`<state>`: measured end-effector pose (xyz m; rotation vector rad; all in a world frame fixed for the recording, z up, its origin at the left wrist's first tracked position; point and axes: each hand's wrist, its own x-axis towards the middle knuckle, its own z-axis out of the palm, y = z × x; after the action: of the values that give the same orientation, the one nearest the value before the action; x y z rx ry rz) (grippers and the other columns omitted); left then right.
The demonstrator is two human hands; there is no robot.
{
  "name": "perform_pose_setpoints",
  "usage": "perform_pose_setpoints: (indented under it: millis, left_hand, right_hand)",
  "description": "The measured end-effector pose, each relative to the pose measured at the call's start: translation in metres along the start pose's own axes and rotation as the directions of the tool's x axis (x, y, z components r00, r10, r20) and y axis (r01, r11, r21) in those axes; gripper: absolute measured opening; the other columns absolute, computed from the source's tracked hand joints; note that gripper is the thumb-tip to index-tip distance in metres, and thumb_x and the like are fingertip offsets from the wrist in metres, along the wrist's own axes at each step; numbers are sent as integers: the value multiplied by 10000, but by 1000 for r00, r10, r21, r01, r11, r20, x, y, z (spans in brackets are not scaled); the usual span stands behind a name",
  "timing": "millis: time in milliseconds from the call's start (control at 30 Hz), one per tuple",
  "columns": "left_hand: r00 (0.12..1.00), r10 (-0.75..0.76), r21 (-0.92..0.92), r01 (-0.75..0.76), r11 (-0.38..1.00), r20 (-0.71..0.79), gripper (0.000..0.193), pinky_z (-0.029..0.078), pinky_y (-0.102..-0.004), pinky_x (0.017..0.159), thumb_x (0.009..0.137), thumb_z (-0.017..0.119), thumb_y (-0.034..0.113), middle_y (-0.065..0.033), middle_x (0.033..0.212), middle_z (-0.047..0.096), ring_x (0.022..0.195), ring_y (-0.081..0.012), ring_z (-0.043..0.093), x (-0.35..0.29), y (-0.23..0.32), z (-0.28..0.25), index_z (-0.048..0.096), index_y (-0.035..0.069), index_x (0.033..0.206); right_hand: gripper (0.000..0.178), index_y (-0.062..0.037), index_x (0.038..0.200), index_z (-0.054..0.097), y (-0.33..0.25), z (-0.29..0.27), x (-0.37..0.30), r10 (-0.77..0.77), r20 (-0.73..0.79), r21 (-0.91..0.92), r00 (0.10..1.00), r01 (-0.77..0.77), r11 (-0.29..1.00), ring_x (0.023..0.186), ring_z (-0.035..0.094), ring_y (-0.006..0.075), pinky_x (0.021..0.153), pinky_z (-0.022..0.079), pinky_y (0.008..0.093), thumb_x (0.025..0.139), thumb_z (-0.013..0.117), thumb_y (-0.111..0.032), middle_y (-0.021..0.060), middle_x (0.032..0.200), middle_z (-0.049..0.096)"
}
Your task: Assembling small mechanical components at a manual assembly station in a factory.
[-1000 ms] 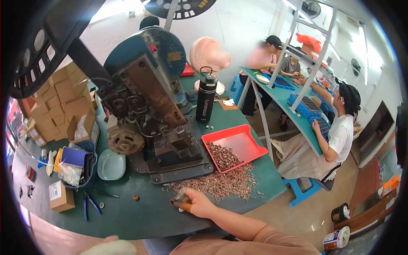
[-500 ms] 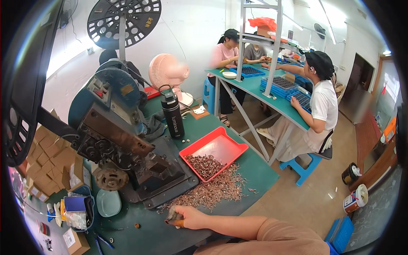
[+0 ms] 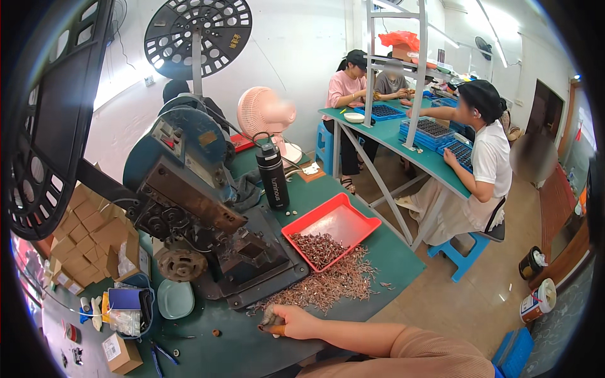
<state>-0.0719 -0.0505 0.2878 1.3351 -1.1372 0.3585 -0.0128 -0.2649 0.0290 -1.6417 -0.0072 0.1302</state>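
1. Since half a second ago the view has swung further right and up: the red tray (image 3: 331, 227) now sits mid-frame and the far workbench (image 3: 403, 142) shows more fully. Right hand (image 3: 291, 321) stays planted at the same spot by the pile.
2. Right hand rests on the green table (image 3: 252, 349) at the near edge of the loose heap of small brown metal parts (image 3: 328, 286), fingers curled around a small bunch of them, touching the heap's fringe. Placement keeps stock right beside the blue press machine (image 3: 189, 201).
3. Left hand: not in view.
4. Tray is angled off the press base, part-filled at its near corner; parts have spilled over its edge onto the table.
5. Parts look thin, rust-brown, tangled, identical; individual shape too small to tell.
6. Black bottle (image 3: 273, 173) stands upright behind the tray, clear of the work.
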Motion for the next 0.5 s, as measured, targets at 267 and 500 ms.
perform_pose_setpoints:
  millis: [267,500]
  left_hand:
    - [988,127,-71,-133,989,-88,155,462,-391,791,962,474,177,-50,881,572,854,-229,558,-19,-17,-15,521,72,1066]
    - [958,-211,-491,280,825,192,413,321,-517,1013,745,775,367,-29,941,489,1045,-289,489,20,-29,-30,543,245,1064]
  right_hand:
    - [207,-67,939,584,-5,6,1,5,26,-26,1000,-4,1000,665,582,83,615,456,253,839,700,-206,15,771,621]
    - [165,-75,967,586,8,0,-1,15,35,-6,999,-15,1000,704,593,76,645,466,235,852,686,-139,3,809,636]
